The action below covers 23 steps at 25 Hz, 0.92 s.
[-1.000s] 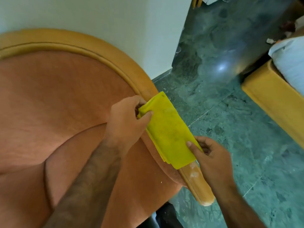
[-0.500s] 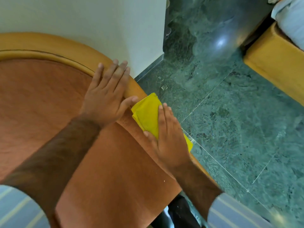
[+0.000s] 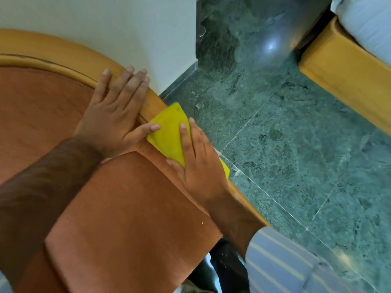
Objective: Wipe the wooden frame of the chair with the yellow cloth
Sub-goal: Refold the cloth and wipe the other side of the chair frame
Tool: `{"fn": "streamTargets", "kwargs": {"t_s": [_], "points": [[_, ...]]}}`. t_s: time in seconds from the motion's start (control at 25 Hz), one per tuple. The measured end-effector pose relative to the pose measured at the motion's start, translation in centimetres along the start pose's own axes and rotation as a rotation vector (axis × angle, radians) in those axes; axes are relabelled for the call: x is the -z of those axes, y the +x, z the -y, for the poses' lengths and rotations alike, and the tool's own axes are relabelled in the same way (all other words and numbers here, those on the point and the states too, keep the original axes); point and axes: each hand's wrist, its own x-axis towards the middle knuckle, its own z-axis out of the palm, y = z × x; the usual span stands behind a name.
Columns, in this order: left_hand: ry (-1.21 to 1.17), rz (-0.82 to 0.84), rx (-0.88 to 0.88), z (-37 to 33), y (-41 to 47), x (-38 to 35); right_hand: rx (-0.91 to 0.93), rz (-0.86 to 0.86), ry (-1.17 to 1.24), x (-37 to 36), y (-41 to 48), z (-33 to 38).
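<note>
The chair has a curved light wooden frame (image 3: 69,60) around orange upholstery (image 3: 127,212). A folded yellow cloth (image 3: 169,134) lies over the frame's right arm. My right hand (image 3: 198,163) presses flat on the cloth, fingers extended, covering its lower half. My left hand (image 3: 116,111) rests flat on the frame just above the cloth, fingers spread, its thumb touching the cloth's left edge. The arm's lower part (image 3: 247,206) shows beyond my right wrist.
A white wall (image 3: 127,34) stands right behind the chair back. Green marble floor (image 3: 296,155) spreads to the right. A wooden bed base (image 3: 342,85) with a white mattress (image 3: 368,24) sits at the upper right. A dark shoe (image 3: 228,269) shows below the seat.
A second ago both hands held the cloth spread along the arm. Now the left hand lies flat on the frame and the right hand presses the cloth, which has shifted up the arm.
</note>
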Motion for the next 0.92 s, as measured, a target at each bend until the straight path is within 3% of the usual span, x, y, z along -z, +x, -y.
{"fn": "streamTargets", "kwargs": {"t_s": [0.16, 0.36, 0.56, 0.76, 0.92], "points": [[0.020, -0.010, -0.001, 0.3, -0.2, -0.2, 0.020, 0.146, -0.221, 0.9, -12.1, -5.3], [0.031, -0.009, 0.006, 0.3, -0.1, -0.2, -0.094, 0.151, -0.158, 2.3, -22.4, -9.3], [0.064, 0.028, 0.003, 0.2, 0.2, 0.0, -0.112, 0.168, -0.193, 1.4, -14.1, -5.8], [0.058, 0.056, 0.009, -0.1, 0.0, 0.4, -0.113, 0.005, -0.037, -0.4, 0.6, 1.5], [-0.107, 0.124, 0.115, -0.8, 0.5, 1.7, -0.051, -0.043, 0.040, 0.3, 2.5, 2.9]]}}
